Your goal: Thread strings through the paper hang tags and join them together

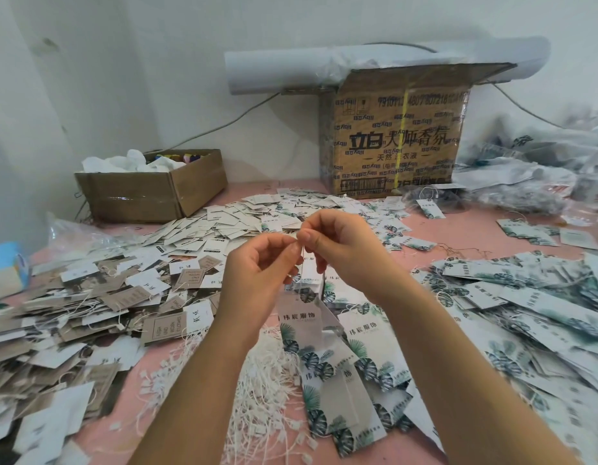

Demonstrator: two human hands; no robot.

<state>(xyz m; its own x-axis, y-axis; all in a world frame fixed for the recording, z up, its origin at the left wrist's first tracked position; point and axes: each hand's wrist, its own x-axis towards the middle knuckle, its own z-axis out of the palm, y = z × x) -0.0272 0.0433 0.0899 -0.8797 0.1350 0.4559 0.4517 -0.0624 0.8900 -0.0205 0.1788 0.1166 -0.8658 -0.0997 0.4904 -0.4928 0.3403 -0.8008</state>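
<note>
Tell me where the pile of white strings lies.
Head view, bottom centre: the pile of white strings lies on the pink table below the left hand, brown tags to its left, leaf-printed tags to its right.

string [302,251] between left hand [257,276] and right hand [344,250] too thin to follow, tags [302,313] dangling below blurred; forearms [197,397] run off the bottom edge; blue box [4,266] cut by left edge, bags [525,169] at right a grey smear

Left hand [257,273] and right hand [344,250] pinch a string [302,251], leaf-printed tags [299,315] dangling below.
</note>
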